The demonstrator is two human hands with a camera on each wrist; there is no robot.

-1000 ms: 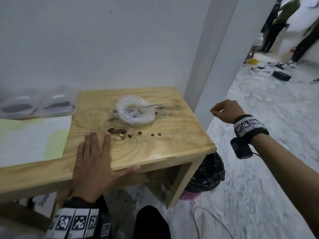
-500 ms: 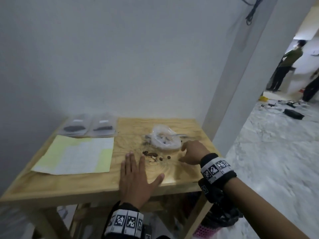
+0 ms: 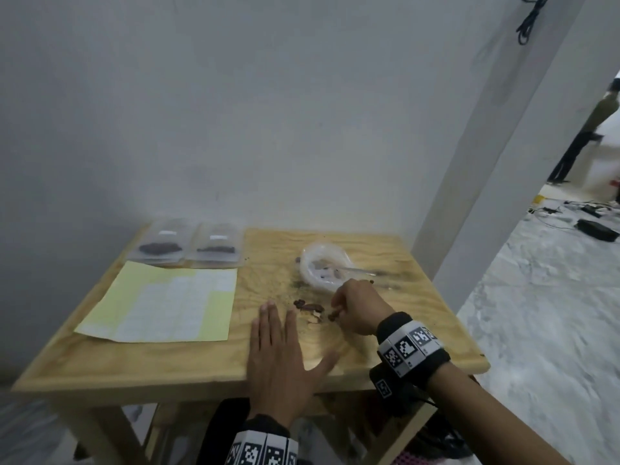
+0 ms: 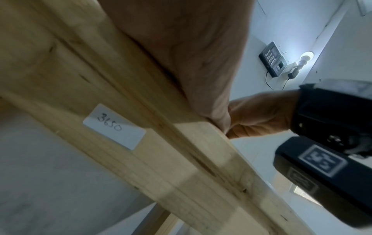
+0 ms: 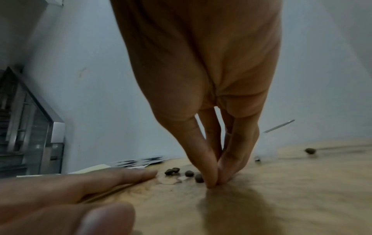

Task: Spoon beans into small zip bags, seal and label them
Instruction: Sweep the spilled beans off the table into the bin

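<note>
Right now I have my left hand [image 3: 280,364] flat on the near edge of the table [image 3: 385,360], fingers straight and spread, thumb out to the side, palm pressed to the wood. My right hand [image 3: 359,307] is down on the tabletop just beyond it, and in the right wrist view thumb and forefinger tips [image 5: 211,178] are pressed together against the wood; I cannot tell whether a bean sits between them. Loose beans [image 5: 189,173] lie scattered just beside those fingertips, with one more [image 5: 310,151] well apart toward the right. From the head view, the spilled beans [image 3: 310,307] lie between my two hands, in front of a clear bag [image 3: 323,263] that lies open behind my right hand with a spoon [image 3: 360,271] resting in it, handle pointing right. At the far left corner two zip bags [image 3: 189,246] lie flat side by side, each with a dark band of beans and a small white label. A yellow sheet [image 3: 161,303] lies just in front of them, touching their near edge. Under the table edge, the left wrist view shows a white sticker [image 4: 114,126] reading 3650.
</note>
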